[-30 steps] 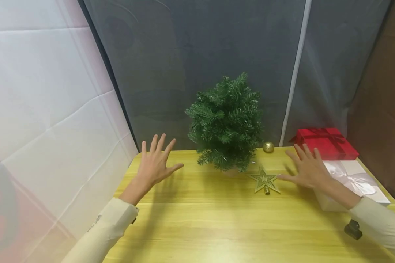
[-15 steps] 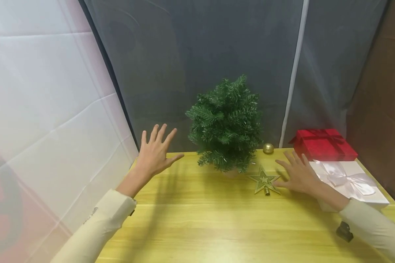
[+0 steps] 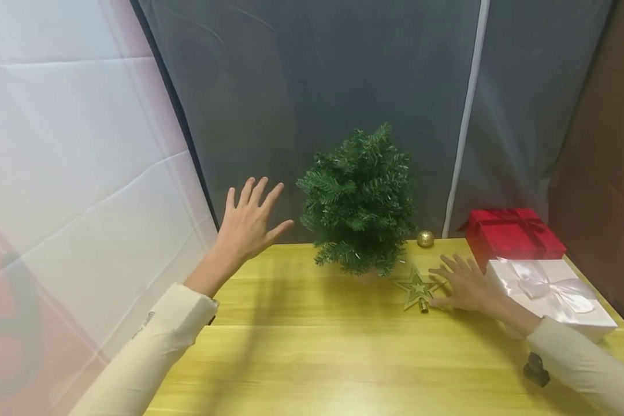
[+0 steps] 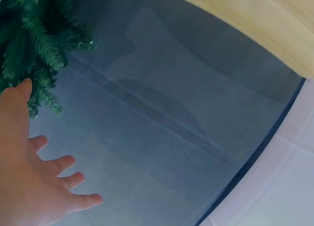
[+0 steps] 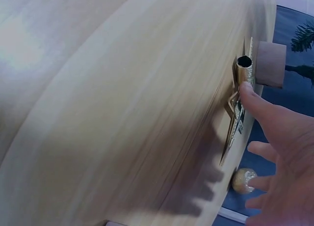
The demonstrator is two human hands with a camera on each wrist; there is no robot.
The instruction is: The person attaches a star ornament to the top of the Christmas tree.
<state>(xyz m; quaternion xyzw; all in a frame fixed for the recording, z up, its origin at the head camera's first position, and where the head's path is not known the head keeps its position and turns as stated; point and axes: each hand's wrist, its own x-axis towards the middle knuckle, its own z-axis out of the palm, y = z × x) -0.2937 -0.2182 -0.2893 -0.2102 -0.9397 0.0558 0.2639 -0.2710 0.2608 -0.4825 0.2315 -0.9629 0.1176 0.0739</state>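
Observation:
My left hand [image 3: 244, 228] is raised to the left of the small green Christmas tree [image 3: 361, 199], fingers spread and holding nothing. In the left wrist view its thumb overlaps the tree's branches [image 4: 44, 44]. My right hand [image 3: 468, 286] reaches low over the table beside a gold star tree topper [image 3: 418, 287], fingers spread apart. In the right wrist view the thumb is right at the hollow socket of the star [image 5: 244, 74], which lies flat on the wood. A gold ball ornament [image 3: 425, 238] sits near the table's back edge, beyond the right hand.
A red gift box [image 3: 515, 234] with a dark ribbon stands at the back right of the yellow wooden table [image 3: 312, 358]. In front of it is a white gift box [image 3: 556, 289] with a satin bow, close beside the right forearm. Grey fabric [image 3: 343, 69] hangs behind.
My right hand has moved left and down, from in front of the gift boxes to the star. The left hand has risen a little, fingers still spread.

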